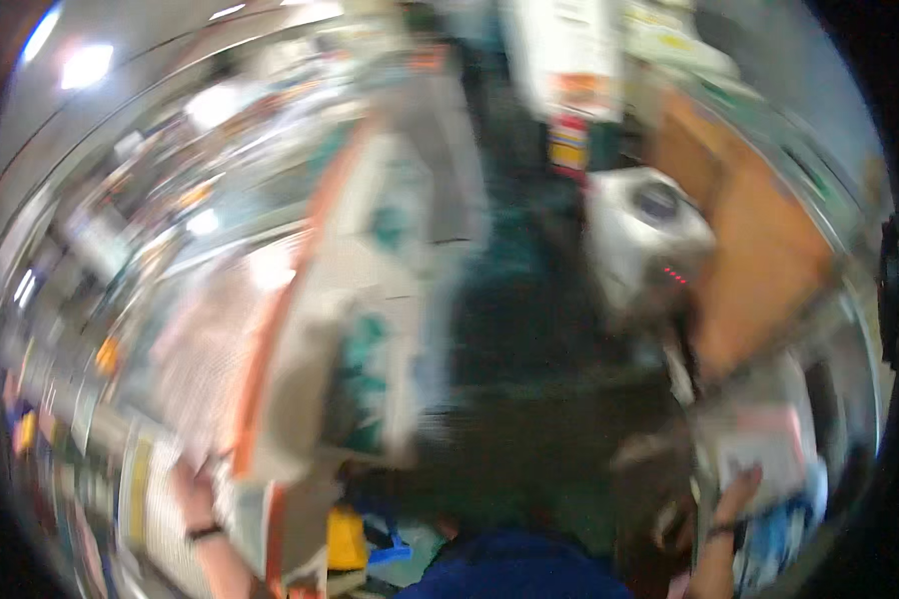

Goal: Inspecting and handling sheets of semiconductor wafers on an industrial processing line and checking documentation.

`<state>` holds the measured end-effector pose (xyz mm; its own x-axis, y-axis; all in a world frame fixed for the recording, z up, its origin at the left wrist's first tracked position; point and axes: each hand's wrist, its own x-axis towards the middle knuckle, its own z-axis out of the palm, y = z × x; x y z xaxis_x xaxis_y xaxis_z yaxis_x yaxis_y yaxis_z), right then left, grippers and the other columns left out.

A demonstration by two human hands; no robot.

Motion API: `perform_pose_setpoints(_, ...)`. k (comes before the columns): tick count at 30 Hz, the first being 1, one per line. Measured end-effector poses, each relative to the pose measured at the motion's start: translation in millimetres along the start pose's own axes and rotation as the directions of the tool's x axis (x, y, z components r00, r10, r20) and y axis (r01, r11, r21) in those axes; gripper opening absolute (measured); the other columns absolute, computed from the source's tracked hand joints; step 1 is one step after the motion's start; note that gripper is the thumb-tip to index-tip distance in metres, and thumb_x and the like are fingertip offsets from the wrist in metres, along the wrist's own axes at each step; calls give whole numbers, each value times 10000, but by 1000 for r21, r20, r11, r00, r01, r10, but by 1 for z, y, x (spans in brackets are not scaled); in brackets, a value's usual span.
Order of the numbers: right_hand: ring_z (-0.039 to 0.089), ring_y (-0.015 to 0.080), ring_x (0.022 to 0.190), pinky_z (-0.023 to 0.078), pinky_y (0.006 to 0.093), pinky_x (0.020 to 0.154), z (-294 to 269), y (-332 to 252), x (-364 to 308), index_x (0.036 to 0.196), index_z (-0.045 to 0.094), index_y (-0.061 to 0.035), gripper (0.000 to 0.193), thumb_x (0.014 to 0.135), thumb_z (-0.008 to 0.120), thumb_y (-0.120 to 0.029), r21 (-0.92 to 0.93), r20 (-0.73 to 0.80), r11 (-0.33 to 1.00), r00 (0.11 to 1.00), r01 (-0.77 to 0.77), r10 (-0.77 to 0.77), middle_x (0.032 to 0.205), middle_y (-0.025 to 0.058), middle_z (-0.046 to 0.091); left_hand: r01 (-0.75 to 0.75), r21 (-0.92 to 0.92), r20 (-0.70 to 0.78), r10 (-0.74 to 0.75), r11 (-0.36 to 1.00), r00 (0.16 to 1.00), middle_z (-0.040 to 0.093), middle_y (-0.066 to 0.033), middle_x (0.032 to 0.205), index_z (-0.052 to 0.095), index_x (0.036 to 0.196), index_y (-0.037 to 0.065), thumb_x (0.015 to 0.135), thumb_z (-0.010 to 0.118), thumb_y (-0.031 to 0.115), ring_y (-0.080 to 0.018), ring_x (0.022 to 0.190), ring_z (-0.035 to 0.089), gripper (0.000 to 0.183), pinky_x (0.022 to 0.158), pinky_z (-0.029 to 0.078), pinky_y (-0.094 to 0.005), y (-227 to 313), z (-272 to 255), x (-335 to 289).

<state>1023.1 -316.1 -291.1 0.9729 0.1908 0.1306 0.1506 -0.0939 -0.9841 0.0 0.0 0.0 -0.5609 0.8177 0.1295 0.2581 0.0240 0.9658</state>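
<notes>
Strong motion blur softens everything. At the lower left my left hand (pixel 194 491), with a dark band at its wrist, is over a pale, finely ribbed surface (pixel 155 509) beside an orange-edged white panel (pixel 300 369). Whether it touches or grips anything cannot be made out. On the lower right, my right hand (pixel 737 496), also with a dark wristband, reaches a pale packet or box with a pink edge (pixel 769 439). It overlaps the packet's near side; its fingers are too smeared to show a grip.
A white boxy device (pixel 644 230) with a dark round top and red lights stands at the right, before a brown cardboard sheet (pixel 759 240). Dark floor (pixel 529 329) runs through the middle. Yellow (pixel 346 539) and blue (pixel 390 547) objects are low, near my body.
</notes>
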Motion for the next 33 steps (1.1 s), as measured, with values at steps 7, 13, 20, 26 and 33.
perform_pose_setpoints(7, 555, 175, 948, 443, 312, 883, 336, -332, -277, 1112, 579, -1, 179, 957, 525, -73, 119, 845, 926, 453, 359, -285, 1056, 64, 602, 17, -642, -501, -436, 766, 748, 562, 26, 804, 591, 1024, 105, 914, 542, 71, -81, 685, 516, 125, 565, 389, -254, 110, -174, -80)
perform_pose_setpoints(13, 527, 114, 878, 433, 255, 819, 480, -564, -522, 1025, 590, 6, 145, 958, 541, -112, 668, 716, 672, -29, 318, -698, 936, 42, 587, -354, -519, -648, -88, 778, 757, 661, -92, 975, 587, 1092, -24, 987, 476, 111, -199, 859, 651, 204, 788, 540, -330, 135, -322, -174)
perform_pose_setpoints(20, 545, 140, 816, 443, 285, 752, 538, -695, -691, 1017, 613, -13, 183, 961, 556, -177, 844, 535, 489, -401, 220, -743, 887, 47, 585, -233, -466, -759, -251, 854, 601, 666, -77, 949, 578, 1060, 13, 998, 430, 82, -197, 788, 673, 175, 732, 574, -320, 39, -463, -307)
perform_pose_setpoints(26, 587, 340, 1001, 455, 426, 876, 609, -705, -760, 1102, 618, 3, 349, 939, 570, -302, 794, 568, 247, -532, 556, -629, 1052, 168, 616, 74, -165, -842, -179, 984, 508, 605, -39, 738, 590, 882, 32, 836, 535, 17, -211, 607, 602, 73, 454, 455, -379, -137, -548, -362)
perform_pose_setpoints(33, 543, 384, 1155, 430, 444, 950, 610, -709, -774, 1252, 575, -8, 512, 883, 621, -360, 605, 765, 190, -498, 773, -408, 1272, 209, 568, 295, -525, -679, -602, 798, 420, 577, -91, 878, 559, 961, 22, 864, 505, 10, -214, 748, 585, 112, 538, 454, -414, -112, -494, -260)
